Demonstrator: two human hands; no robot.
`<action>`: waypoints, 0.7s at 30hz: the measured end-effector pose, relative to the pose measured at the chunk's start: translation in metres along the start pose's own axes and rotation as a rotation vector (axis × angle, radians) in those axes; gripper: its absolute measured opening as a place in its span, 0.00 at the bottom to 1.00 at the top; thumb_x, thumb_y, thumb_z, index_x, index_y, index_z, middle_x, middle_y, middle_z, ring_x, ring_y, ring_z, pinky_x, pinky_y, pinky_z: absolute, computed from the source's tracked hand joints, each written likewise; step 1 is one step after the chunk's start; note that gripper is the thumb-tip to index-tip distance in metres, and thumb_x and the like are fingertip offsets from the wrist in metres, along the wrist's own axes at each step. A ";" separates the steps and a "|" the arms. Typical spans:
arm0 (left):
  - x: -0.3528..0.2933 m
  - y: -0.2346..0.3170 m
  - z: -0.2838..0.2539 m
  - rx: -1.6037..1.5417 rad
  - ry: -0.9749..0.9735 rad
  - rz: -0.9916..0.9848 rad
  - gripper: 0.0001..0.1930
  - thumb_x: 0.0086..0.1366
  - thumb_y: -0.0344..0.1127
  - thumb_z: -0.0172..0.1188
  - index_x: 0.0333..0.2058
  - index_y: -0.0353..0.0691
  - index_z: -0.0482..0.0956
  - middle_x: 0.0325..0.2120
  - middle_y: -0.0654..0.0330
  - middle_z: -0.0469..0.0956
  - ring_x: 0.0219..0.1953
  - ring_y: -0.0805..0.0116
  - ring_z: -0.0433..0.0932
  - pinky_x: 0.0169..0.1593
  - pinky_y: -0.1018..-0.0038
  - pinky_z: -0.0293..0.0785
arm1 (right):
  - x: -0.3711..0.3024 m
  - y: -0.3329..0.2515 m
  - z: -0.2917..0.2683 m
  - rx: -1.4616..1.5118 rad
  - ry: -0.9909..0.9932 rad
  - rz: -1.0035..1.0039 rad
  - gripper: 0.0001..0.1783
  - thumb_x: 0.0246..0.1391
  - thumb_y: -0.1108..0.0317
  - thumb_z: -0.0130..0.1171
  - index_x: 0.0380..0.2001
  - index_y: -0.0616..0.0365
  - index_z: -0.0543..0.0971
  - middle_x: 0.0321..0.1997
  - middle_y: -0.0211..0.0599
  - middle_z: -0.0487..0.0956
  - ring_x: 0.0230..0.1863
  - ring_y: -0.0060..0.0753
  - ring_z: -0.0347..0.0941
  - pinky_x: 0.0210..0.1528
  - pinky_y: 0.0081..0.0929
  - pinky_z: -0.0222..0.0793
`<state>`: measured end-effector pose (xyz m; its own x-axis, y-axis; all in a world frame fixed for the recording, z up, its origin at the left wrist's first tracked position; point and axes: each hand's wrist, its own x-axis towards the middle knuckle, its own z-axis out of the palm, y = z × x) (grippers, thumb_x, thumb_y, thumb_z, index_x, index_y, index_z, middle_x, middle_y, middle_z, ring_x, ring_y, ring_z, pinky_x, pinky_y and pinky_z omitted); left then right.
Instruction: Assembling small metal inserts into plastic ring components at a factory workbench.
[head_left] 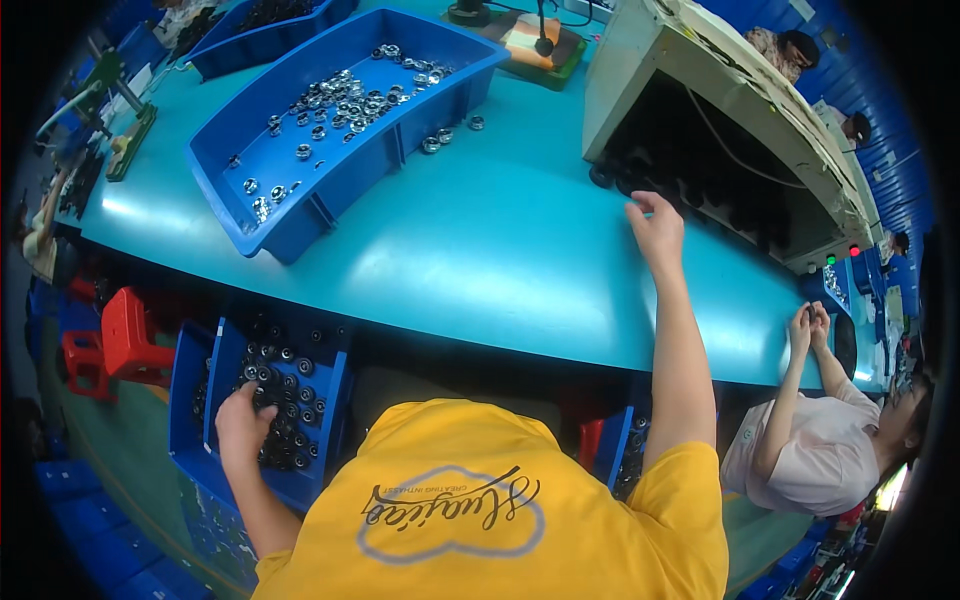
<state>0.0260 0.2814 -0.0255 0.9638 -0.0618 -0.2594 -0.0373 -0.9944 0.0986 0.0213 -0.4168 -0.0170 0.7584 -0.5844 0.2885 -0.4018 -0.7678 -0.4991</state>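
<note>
Left hand (243, 422) over a blue bin (336, 410), right hand (660, 232) by a cream housing (628, 75).

At near left, the left hand is half curled above black round parts (306, 394) in the bin; whether it grips one, I cannot tell. Farther right, the right hand is partly open, with nothing visible between thumb and finger, near dark pieces (601, 176) at the housing's mouth.

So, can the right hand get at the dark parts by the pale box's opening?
Probably yes: the right hand is beside the nearest dark parts; the pale box is open, with nothing visibly between.
</note>
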 end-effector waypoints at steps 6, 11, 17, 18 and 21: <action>0.004 0.126 -0.015 -0.536 0.108 0.415 0.23 0.63 0.35 0.68 0.57 0.38 0.79 0.41 0.51 0.84 0.44 0.55 0.83 0.50 0.62 0.80 | 0.027 0.004 0.030 -0.188 0.063 0.034 0.16 0.57 0.59 0.69 0.47 0.50 0.84 0.48 0.40 0.79 0.46 0.46 0.80 0.49 0.42 0.76; 0.007 0.220 -0.009 -1.057 -0.235 0.653 0.21 0.71 0.36 0.62 0.61 0.39 0.76 0.42 0.55 0.82 0.43 0.64 0.82 0.48 0.67 0.81 | -0.059 -0.084 0.004 0.278 -0.026 -0.163 0.11 0.54 0.73 0.71 0.41 0.56 0.84 0.48 0.40 0.78 0.38 0.35 0.78 0.42 0.32 0.77; 0.020 0.280 0.003 -1.847 -0.914 0.575 0.25 0.80 0.43 0.51 0.69 0.36 0.66 0.52 0.55 0.78 0.54 0.63 0.80 0.55 0.67 0.80 | -0.180 -0.172 -0.013 0.467 -0.071 -0.435 0.15 0.47 0.78 0.74 0.40 0.56 0.84 0.51 0.42 0.79 0.46 0.43 0.80 0.44 0.32 0.78; 0.019 0.282 0.005 -1.887 -0.933 0.570 0.26 0.81 0.44 0.50 0.69 0.35 0.65 0.52 0.54 0.78 0.56 0.62 0.79 0.57 0.65 0.79 | -0.190 -0.178 -0.011 0.463 -0.078 -0.443 0.16 0.47 0.78 0.74 0.41 0.56 0.84 0.51 0.42 0.80 0.47 0.43 0.79 0.45 0.33 0.78; 0.015 0.280 0.009 -1.997 -0.999 0.548 0.28 0.81 0.48 0.48 0.69 0.34 0.63 0.53 0.53 0.78 0.59 0.59 0.78 0.61 0.62 0.77 | -0.206 -0.182 -0.007 0.514 -0.105 -0.369 0.21 0.46 0.77 0.75 0.45 0.56 0.82 0.51 0.40 0.81 0.50 0.41 0.78 0.47 0.32 0.78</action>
<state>0.0278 0.0012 -0.0108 0.5447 -0.8369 -0.0541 0.6643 0.3912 0.6369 -0.0652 -0.1589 0.0202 0.8566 -0.2569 0.4475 0.1728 -0.6743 -0.7180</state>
